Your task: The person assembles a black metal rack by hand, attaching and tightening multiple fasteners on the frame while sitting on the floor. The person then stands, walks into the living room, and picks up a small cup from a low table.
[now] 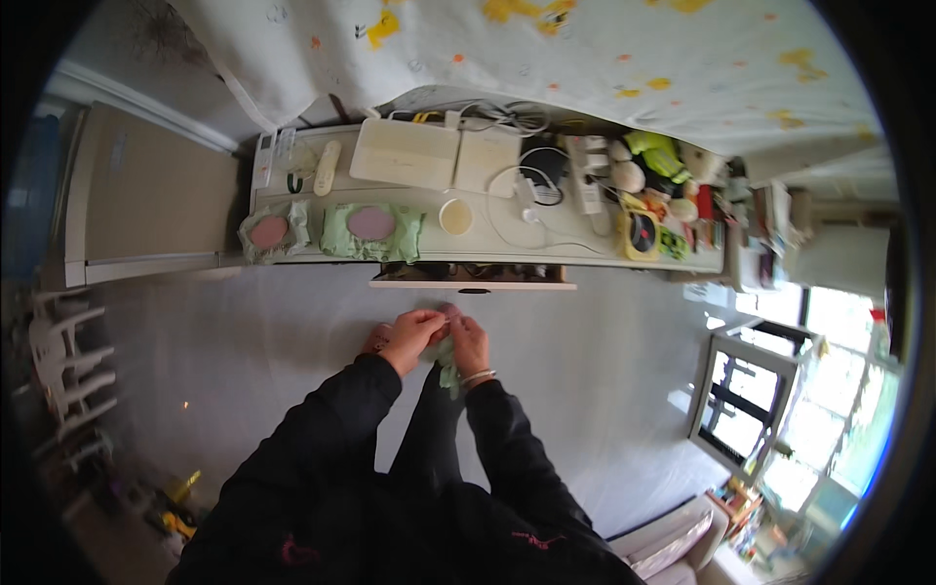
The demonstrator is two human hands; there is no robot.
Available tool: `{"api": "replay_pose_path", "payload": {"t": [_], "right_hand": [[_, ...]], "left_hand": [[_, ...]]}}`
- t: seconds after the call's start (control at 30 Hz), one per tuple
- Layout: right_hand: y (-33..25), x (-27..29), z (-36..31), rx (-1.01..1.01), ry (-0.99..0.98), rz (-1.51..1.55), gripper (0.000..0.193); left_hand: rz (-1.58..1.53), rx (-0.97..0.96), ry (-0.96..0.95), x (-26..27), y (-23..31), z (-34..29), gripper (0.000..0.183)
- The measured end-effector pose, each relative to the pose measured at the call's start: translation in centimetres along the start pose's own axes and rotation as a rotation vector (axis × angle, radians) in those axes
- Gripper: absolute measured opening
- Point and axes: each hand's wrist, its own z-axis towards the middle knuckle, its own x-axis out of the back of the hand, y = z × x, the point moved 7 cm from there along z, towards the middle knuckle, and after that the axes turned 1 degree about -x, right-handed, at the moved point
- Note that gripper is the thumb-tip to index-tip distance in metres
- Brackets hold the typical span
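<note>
My left hand (pixel 413 336) and my right hand (pixel 472 348) meet in front of my body, over the floor. The fingers of both are closed and pinched together. From beside my right hand hangs a limp, crumpled light green piece (pixel 448 370); I cannot tell whether it is cloth or wrapping. Whatever my left fingertips pinch is too small to make out. Just beyond my hands, a drawer (pixel 429 284) of the long white cabinet (pixel 585 255) stands pulled out a little, with dark contents inside.
Along the cabinet top lie a green wipes pack (pixel 336 229), a pink-lidded pack (pixel 269 232), a round cream cup (pixel 455 216), white boxes (pixel 405 153), cables and toys. White stools (pixel 73 356) stand at left, a glass-sided frame (pixel 746 400) and a sofa (pixel 673 546) at right.
</note>
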Motion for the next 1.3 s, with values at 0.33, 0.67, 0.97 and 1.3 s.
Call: {"api": "replay_pose_path", "payload": {"t": [0.33,0.67,0.97,1.3], "right_hand": [[16.3,3.3,15.7,-0.333,-0.067,-0.152,0.032],[21.2,3.5,17.1,-0.310,-0.032,-0.404,0.037],[22.4,3.2,15.9,-0.534,0.124,0.025,0.026],[19.2,0.4,17.2,-0.465,0.015,0.450,0.032]], "left_hand": [[-0.104,0.085,0.207,-0.8,-8.7,18.6,0.014],[-0.103,0.114,0.298,1.1,-14.6,23.5,0.015],[-0.295,0.079,0.392,1.8,-17.0,24.2,0.009],[0.837,-0.372,0.013,-1.0,-9.8,23.3,0.026]]}}
